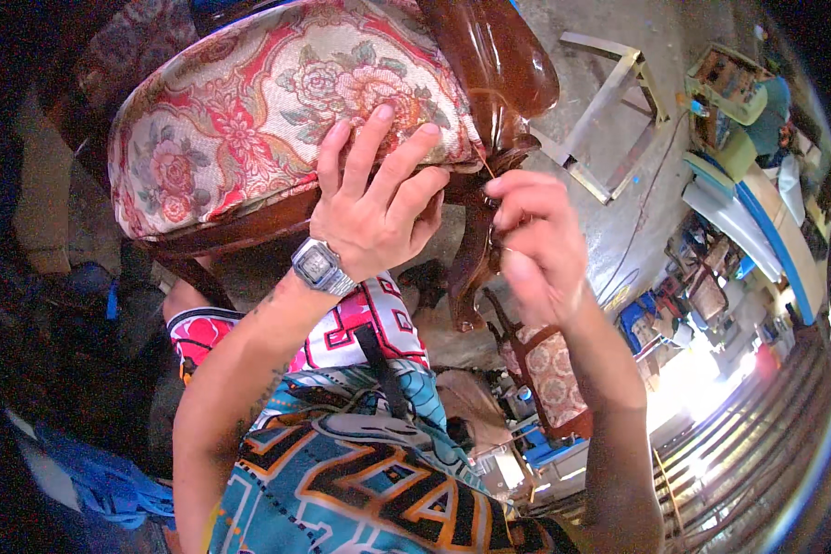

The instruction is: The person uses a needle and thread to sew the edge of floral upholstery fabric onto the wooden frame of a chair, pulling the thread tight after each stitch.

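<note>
A wooden chair has a padded seat [240,138] covered in floral fabric of red, cream and green. Glossy dark brown wood [500,65] frames it, and a curved leg [471,277] drops from its front right corner. My left hand [374,198], with a silver watch at the wrist, lies with fingers spread over the seat's front edge. Close to the corner, my right hand [545,240] is closed, fingers curled and pinched. A thin orange strand [487,164] runs from the fabric's corner to its fingertips. Whatever else those fingers hold is hidden.
A bare pale frame [619,120] stands on the concrete floor [619,240] to the right. Beyond it are a crate with assorted items [729,83] and long boards [785,231]. Another patterned upholstered piece [552,374] sits below right. Blue material [111,480] lies at lower left.
</note>
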